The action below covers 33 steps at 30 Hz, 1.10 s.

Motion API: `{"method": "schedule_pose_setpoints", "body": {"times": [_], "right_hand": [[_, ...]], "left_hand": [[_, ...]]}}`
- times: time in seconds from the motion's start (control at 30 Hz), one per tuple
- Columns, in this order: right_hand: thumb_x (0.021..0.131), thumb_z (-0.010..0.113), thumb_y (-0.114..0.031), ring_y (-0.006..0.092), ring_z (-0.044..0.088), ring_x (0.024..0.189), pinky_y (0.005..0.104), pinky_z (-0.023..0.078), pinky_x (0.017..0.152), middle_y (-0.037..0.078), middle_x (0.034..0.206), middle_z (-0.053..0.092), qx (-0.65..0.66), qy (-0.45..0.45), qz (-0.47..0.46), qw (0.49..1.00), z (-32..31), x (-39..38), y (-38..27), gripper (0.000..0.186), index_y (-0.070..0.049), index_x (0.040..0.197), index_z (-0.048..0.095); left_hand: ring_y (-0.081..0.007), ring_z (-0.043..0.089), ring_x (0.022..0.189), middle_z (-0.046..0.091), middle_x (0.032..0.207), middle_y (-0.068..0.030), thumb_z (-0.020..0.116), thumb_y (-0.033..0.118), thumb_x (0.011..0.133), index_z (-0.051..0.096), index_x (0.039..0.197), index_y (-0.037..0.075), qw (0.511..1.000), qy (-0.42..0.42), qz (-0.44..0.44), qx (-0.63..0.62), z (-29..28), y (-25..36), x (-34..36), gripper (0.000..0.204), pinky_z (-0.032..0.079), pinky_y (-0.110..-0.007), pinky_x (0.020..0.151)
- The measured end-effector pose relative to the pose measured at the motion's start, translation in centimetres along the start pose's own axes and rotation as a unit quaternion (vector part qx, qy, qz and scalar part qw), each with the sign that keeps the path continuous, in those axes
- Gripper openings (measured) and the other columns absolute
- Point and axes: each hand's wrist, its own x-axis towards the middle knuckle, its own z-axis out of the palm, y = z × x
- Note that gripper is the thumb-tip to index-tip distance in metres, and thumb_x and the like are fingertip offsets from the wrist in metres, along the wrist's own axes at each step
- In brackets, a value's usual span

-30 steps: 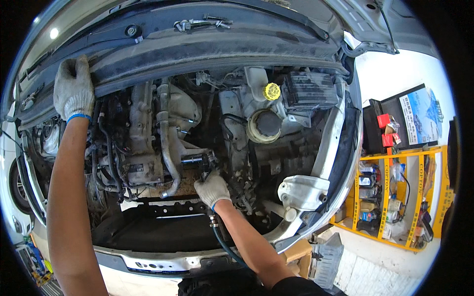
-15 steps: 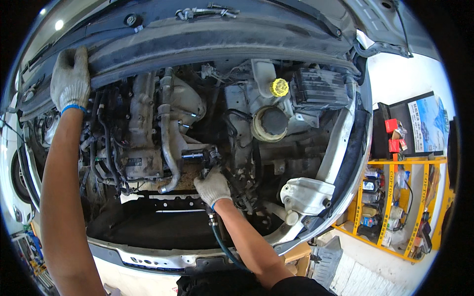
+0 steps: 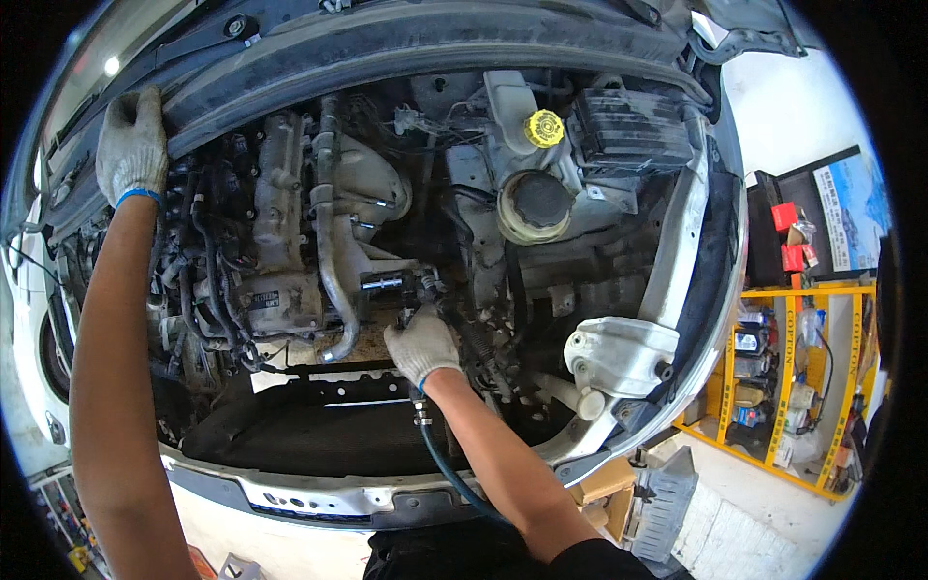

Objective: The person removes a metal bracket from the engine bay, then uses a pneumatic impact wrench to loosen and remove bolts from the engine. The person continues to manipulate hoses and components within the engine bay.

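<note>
My left hand, in a pale knitted glove with a blue cuff, is curled over the edge of the dark cowl panel at the far left. Over the engine bay's middle, my gloved right hand is wrapped around an air wrench; its grip is mostly hidden. A shiny socket points left from the tool's head, beside the metal pipe and bracket. A green air hose runs from a fitting below this hand toward me. Left of the pipe sits the engine.
A yellow cap and a round black-capped reservoir stand right of centre, near a black ribbed box. The white front crossmember spans the near side. A yellow shelf rack with bottles stands at right.
The view has shifted slightly, so the far cowl sits higher in the picture. My left hand stays on the panel edge, and my right hand keeps the air wrench at nearly the same spot.
</note>
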Motion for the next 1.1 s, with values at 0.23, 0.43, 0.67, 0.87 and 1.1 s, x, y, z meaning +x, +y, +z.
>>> {"method": "schedule_pose_setpoints", "body": {"times": [0.23, 0.43, 0.67, 0.87, 1.1], "right_hand": [[0.087, 0.072, -0.039, 0.0441, 0.068, 0.111, 0.0464, 0.053, 0.101, 0.03, 0.112, 0.071, 0.003, 0.012, -0.032, 0.999, 0.0, -0.1, 0.2, 0.064, 0.01, 0.125, 0.056], [0.087, 0.07, -0.038, 0.0458, 0.07, 0.103, 0.0482, 0.057, 0.094, 0.033, 0.105, 0.071, 0.014, -0.003, -0.053, 0.999, -0.3, 0.0, 0.0, 0.059, 0.01, 0.119, 0.058], [0.088, 0.07, -0.037, 0.0454, 0.069, 0.105, 0.0475, 0.056, 0.096, 0.033, 0.105, 0.071, -0.01, 0.011, -0.049, 0.999, 0.3, 0.1, 0.1, 0.062, 0.011, 0.122, 0.055], [0.089, 0.07, -0.038, 0.0461, 0.07, 0.104, 0.0478, 0.056, 0.096, 0.034, 0.104, 0.07, -0.02, 0.008, -0.033, 0.999, 0.7, 0.2, 0.4, 0.065, 0.012, 0.126, 0.051], [0.086, 0.073, -0.042, 0.0461, 0.07, 0.104, 0.0476, 0.056, 0.096, 0.033, 0.104, 0.071, -0.027, -0.003, -0.014, 1.0, 0.5, -0.2, 0.3, 0.072, 0.012, 0.126, 0.048]], "left_hand": [[-0.0375, 0.066, 0.115, 0.073, 0.119, -0.0168, 0.057, 0.061, 0.093, 0.072, 0.121, 0.009, 0.999, 0.03, 0.023, 0.008, 0.5, -0.8, 0.2, 0.061, 0.047, -0.045, 0.102], [-0.0361, 0.066, 0.117, 0.073, 0.122, -0.0155, 0.057, 0.063, 0.091, 0.073, 0.122, 0.013, 1.0, 0.009, 0.016, -0.008, 0.8, -1.7, 0.8, 0.061, 0.047, -0.045, 0.102], [-0.0362, 0.066, 0.116, 0.073, 0.122, -0.015, 0.055, 0.065, 0.092, 0.073, 0.121, 0.014, 0.997, 0.03, 0.062, 0.018, 1.2, -2.3, 0.8, 0.061, 0.047, -0.045, 0.101], [-0.0362, 0.066, 0.116, 0.073, 0.121, -0.0148, 0.056, 0.065, 0.091, 0.073, 0.121, 0.014, 0.998, 0.03, 0.06, 0.012, 1.0, -2.0, 0.7, 0.061, 0.047, -0.046, 0.102], [-0.0361, 0.067, 0.116, 0.073, 0.121, -0.015, 0.057, 0.062, 0.092, 0.074, 0.12, 0.013, 0.999, 0.033, 0.002, -0.005, 0.4, -0.4, -0.2, 0.059, 0.048, -0.044, 0.101]]}}
